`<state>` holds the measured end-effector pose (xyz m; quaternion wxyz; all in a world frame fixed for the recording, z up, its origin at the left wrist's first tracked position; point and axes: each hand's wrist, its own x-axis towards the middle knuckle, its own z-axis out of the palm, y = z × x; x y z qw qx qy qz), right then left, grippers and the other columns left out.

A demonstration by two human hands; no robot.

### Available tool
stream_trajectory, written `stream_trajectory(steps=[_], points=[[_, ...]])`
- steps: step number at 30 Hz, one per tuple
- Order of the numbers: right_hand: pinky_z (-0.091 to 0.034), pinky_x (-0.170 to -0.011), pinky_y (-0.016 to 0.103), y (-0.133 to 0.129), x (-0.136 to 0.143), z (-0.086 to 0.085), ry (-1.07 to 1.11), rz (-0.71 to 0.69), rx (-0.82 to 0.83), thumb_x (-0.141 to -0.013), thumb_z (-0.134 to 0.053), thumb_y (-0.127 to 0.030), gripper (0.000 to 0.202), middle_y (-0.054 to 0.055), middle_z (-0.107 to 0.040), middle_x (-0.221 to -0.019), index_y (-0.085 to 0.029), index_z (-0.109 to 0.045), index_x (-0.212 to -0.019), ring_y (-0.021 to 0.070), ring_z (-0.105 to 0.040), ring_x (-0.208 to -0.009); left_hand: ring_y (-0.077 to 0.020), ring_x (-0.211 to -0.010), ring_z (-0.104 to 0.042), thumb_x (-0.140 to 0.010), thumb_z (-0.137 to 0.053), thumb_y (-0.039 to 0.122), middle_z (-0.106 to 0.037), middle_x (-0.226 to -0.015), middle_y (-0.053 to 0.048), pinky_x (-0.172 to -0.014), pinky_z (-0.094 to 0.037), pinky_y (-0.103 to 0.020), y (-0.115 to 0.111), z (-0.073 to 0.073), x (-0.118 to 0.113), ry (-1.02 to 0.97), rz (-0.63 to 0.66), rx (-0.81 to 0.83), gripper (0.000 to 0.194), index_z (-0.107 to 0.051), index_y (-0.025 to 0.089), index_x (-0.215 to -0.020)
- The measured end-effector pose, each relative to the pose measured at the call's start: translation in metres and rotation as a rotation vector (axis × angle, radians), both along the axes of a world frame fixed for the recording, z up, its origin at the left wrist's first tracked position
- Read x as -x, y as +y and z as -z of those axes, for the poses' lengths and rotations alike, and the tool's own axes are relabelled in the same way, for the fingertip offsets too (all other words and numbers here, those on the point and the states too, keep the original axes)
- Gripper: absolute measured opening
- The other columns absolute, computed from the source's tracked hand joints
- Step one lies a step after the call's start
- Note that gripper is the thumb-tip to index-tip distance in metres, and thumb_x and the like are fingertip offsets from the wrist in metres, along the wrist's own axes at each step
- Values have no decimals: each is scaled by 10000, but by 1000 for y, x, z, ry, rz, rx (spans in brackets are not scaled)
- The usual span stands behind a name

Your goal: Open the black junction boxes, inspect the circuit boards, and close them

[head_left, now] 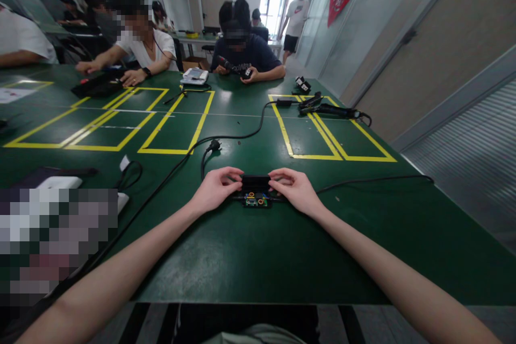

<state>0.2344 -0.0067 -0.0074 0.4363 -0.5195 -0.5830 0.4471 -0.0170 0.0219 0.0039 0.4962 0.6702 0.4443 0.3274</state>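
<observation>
A black plastic cover (256, 183) is held level between my two hands, just behind an open black case. My left hand (217, 188) pinches its left end, and my right hand (296, 188) pinches its right end. In the case lies a small circuit board (257, 200) with copper-coloured rings and green and blue parts. Short black cable pieces run out of the case on both sides, partly hidden by my fingers. The case rests on the green table (258, 258).
A black cable (250, 135) crosses the table diagonally, with a plug (214, 145) behind my left hand. Another cable (374, 179) runs right. Black tools (330, 110) lie at the back right. Yellow tape marks rectangles. People sit across the table; one stands farther back.
</observation>
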Motion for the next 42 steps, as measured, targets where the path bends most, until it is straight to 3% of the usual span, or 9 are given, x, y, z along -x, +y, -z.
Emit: stream_trajectory(steps=[6,15,22,28,32,37,42], points=[[-627,-676,291,-3,1,-4,109,-6,99,-681,-850,-405,386,63,-767,-939,-158,-773,-966,171,-749,-702,-194,-782,-765,-796,-745,297,-767,-925,-58,-657,-592,-268,0,-5,1,-32,25,58,290,-717,144,-1041],[-612,-699,315,-2,-4,-5,78,-50,143,-673,-868,-465,430,59,-767,-812,-163,-777,-967,215,-759,-763,-193,-759,-765,-774,-757,253,-772,-784,-41,-697,-607,-280,-1,-8,3,-37,40,111,255,-726,144,-1003],[-598,-767,326,-4,-8,-5,17,-184,-11,-794,-792,-487,332,52,-741,-907,-176,-760,-904,180,-710,-782,-193,-777,-741,-811,-741,366,-776,-815,-60,-704,-585,-289,0,-9,5,-42,76,80,253,-737,153,-948],[-597,-819,323,-9,-8,-9,-51,-322,-223,-783,-800,-311,194,71,-695,-1077,-193,-747,-927,186,-689,-941,-181,-763,-708,-788,-734,419,-781,-866,-70,-691,-562,-287,-3,-11,6,-40,88,58,308,-750,152,-941],[-574,-851,352,-12,-8,-14,-130,-373,-291,-788,-742,-208,208,79,-717,-1109,-198,-737,-996,204,-678,-1000,-174,-737,-700,-803,-712,401,-782,-865,-65,-702,-555,-293,-5,-14,6,-2,100,39,319,-751,151,-998],[-559,-882,388,-13,-9,-18,-167,-404,-289,-796,-698,-190,214,87,-738,-1129,-202,-733,-1007,227,-687,-1028,-177,-797,-704,-819,-720,394,-783,-950,-62,-727,-540,-279,-7,-19,9,115,244,-90,301,-759,168,-1015],[-549,-932,398,-12,-12,-17,-251,-424,-331,-810,-710,-189,167,89,-743,-1139,-206,-750,-971,226,-701,-1034,-185,-818,-672,-707,-867,421,-753,-1037,-50,-728,-521,-282,-10,-15,12,302,331,-339,456,-734,197,-1081]])
